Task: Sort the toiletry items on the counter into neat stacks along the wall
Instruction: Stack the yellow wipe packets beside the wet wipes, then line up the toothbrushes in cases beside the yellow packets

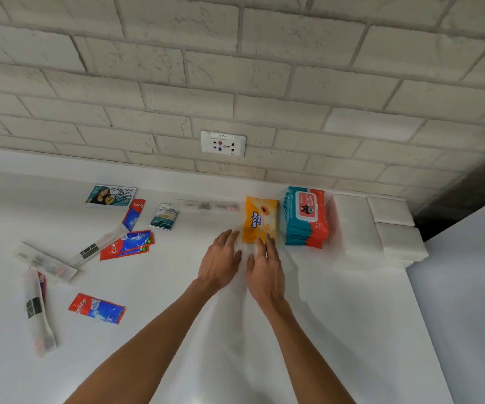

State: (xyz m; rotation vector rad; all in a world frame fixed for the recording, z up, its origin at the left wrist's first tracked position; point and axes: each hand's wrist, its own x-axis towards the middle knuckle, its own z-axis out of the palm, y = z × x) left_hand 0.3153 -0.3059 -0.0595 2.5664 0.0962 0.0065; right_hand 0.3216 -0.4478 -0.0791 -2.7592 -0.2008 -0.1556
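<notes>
An orange Tender Love wipes pack (260, 218) lies by the wall, beside a teal and red wipes pack (305, 218). My left hand (220, 259) and right hand (264, 265) lie flat with straight fingers at the orange pack's near end; the right fingertips touch it. To the left lie a Cream Silk sachet (111, 196), a small teal sachet (164, 216), several red and blue toothpaste sachets (127, 246) (96, 309) (134, 214), and wrapped toothbrushes (44, 262) (38, 314) (96, 246) (207, 205).
White folded packs (378, 228) sit at the counter's right end against the brick wall. A wall socket (223, 143) is above the counter. The counter's right edge (428, 330) drops off beyond the packs.
</notes>
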